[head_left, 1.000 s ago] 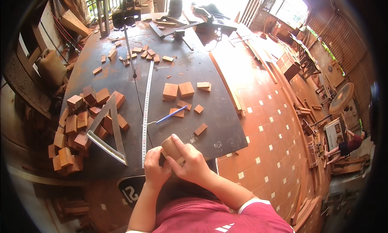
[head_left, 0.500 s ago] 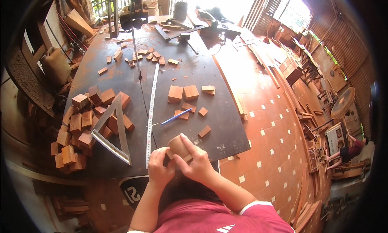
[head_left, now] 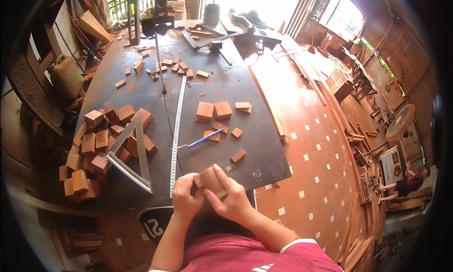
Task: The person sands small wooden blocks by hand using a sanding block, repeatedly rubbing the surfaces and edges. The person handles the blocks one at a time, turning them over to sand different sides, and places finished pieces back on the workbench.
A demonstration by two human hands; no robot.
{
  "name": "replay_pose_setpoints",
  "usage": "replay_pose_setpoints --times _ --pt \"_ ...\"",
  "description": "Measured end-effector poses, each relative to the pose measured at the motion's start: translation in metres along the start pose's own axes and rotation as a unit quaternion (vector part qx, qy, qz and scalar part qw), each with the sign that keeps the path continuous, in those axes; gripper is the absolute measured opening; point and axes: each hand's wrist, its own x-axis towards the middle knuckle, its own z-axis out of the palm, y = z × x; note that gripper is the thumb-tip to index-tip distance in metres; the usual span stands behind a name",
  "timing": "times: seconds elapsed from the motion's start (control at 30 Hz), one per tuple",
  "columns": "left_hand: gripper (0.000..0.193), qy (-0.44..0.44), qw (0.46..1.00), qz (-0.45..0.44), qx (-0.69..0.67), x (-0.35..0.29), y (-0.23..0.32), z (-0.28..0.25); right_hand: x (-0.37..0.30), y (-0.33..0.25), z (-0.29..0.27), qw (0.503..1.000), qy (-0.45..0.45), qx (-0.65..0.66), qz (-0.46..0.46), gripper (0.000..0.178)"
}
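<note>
Head camera view showed a brown wooden block (head_left: 213, 181) held up in both hands, in front of the person's body at the near edge of a dark grey, smooth-topped work table (head_left: 266, 147). The right hand (head_left: 230, 196) gripped it from the right, thumb on the near side and forefinger stretched along the far side. The left hand (head_left: 187, 195) had its fingers closed in a narrow pinch at the block's left end; a small paler wooden surface showed there, and whether it was a separate piece could not be told.

Beyond the hands, a slim blue pen (head_left: 206, 137) lay across two small flat reddish wooden pieces (head_left: 211, 136), with two larger orange-brown wooden cubes (head_left: 205, 111) just behind. A small oblong reddish wooden offcut (head_left: 238, 155) lay near the right hand. Left of the pen, a long white measuring strip (head_left: 177, 126) ran away from the person. Farther left, a grey metal triangular frame (head_left: 143, 154) leaned against a heap of reddish-brown wooden blocks (head_left: 88, 144). At the far right, another person (head_left: 411, 182) wore a dark red top.
</note>
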Motion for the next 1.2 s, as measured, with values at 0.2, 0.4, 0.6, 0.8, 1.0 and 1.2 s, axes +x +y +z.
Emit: replay_pose_setpoints --times 0.2,0.4,0.6,0.8,1.0,1.2 --pt "0.037 0.006 1.0 0.016 -0.004 0.004 0.004 0.002 0.003 0.006 0.0 0.999 -0.018 0.042 0.006 0.074" --pt "0.04 -0.001 1.0 0.005 0.0 0.001 0.0 0.002 0.006 0.002 0.004 0.998 -0.009 0.053 0.015 0.073" --pt "0.041 -0.01 1.0 -0.002 -0.009 0.001 0.003 0.002 -0.001 0.005 -0.004 0.998 -0.011 0.053 0.023 0.071" --pt "0.038 -0.005 1.0 -0.006 -0.004 0.001 0.002 0.0 0.009 0.008 0.005 0.998 0.014 0.051 0.023 0.073" --pt "0.038 -0.007 1.0 -0.005 -0.007 0.005 0.008 0.0 -0.003 0.009 -0.006 1.0 0.001 0.01 0.009 0.074" --pt "0.041 -0.009 1.0 0.007 0.007 0.002 0.003 0.001 0.01 0.015 0.01 0.999 0.036 0.032 -0.006 0.074"
